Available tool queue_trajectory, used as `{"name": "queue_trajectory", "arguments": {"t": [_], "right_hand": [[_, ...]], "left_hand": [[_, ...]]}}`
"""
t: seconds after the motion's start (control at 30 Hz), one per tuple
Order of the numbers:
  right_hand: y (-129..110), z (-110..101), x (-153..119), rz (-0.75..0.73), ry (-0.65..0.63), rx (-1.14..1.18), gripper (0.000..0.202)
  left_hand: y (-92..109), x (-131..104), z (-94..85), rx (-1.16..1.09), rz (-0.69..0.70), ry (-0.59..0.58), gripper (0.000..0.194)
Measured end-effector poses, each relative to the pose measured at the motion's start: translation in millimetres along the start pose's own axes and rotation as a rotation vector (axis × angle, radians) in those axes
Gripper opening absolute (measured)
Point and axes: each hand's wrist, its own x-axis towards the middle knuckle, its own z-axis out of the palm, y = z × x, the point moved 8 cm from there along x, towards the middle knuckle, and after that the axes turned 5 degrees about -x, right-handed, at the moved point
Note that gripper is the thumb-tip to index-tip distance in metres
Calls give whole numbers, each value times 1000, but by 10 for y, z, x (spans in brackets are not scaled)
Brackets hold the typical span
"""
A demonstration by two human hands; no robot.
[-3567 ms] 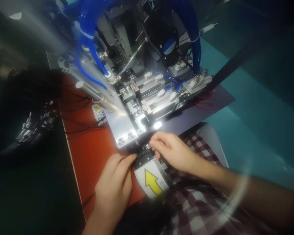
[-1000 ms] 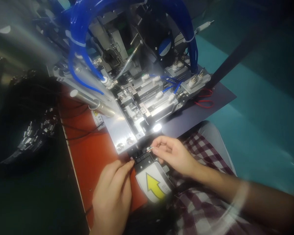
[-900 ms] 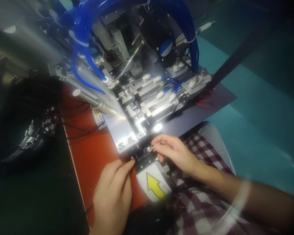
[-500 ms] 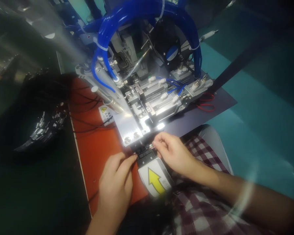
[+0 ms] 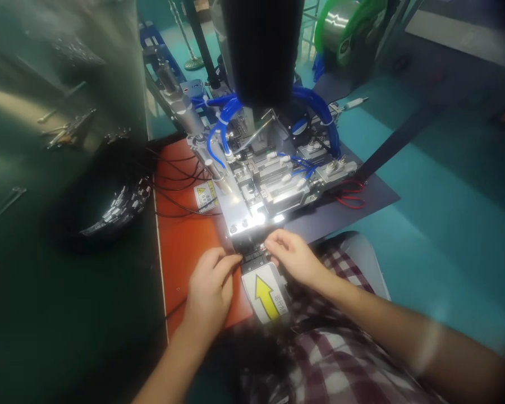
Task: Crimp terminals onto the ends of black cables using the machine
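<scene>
Both hands are at the front of a metal machine (image 5: 278, 185) with blue air tubes. My left hand (image 5: 212, 280) has thumb and forefinger together at the left edge of a small black block (image 5: 253, 259); what they pinch, if anything, is hidden. My right hand (image 5: 292, 252) is pinched at the block's right side, on something too small to make out. A white label with a yellow arrow (image 5: 266, 294) lies just below the block, its arrow pointing at the machine.
The machine stands on an orange board (image 5: 174, 241) with a warning label (image 5: 206, 196). Left of it, a dark tray holds many small metal parts (image 5: 124, 207). A green wire spool (image 5: 340, 25) and a thick black column (image 5: 263, 50) are at the top.
The view has tilted upward, bringing the spool and black column into sight, and the machine appears smaller. Both hands stay at the black block with much the same grip.
</scene>
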Motion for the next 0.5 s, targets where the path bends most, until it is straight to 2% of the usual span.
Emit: {"name": "queue_trajectory", "arguments": {"t": [0.17,0.3,0.43,0.5], "right_hand": [[-37,-17,-19,-68,74,-88,20],[-28,-23,-18,-33,76,-106,22],[-37,-15,-6,-18,36,-107,22],[-47,-14,-5,-22,26,-108,22]], "left_hand": [[-5,-15,25,-14,2,7,24],[9,-38,4,93,27,-15,26],[-107,-148,-54,95,1,-112,31],[-201,-228,-128,42,-35,-119,27]]}}
